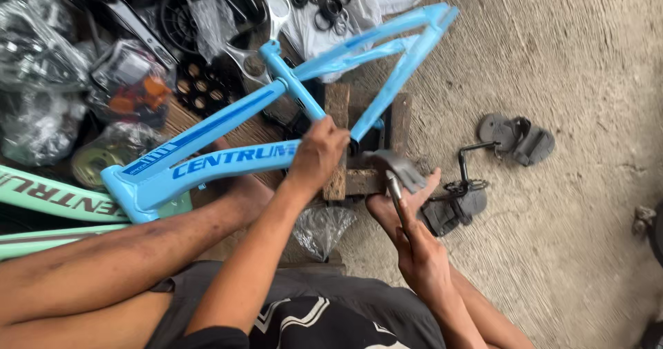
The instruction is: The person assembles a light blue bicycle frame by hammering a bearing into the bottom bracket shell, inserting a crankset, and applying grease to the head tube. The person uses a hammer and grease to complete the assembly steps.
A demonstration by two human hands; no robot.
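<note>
Head view: a blue frame [228, 124] is seen lying across wooden blocks [337, 118], its bottom-bracket end near the middle of the picture. The left hand [318, 152] is closed over the frame's tubes at that end. The right hand [423, 259] is clamped around the handle of a hammer [397, 173], whose blurred head is held just beside the bracket, over a bare foot [407, 204].

Open concrete floor [573, 66] is seen to the right, broken only by a crank with pedals [469, 183] and a sandal [518, 138]. The left side is crowded with bagged parts [41, 59], and a green frame [48, 197] is cut off by the left edge.

The bracket itself is hidden by the left hand. The hammer's contact with the frame cannot be told. Black rings [328, 0] on plastic are seen at the top edge.
</note>
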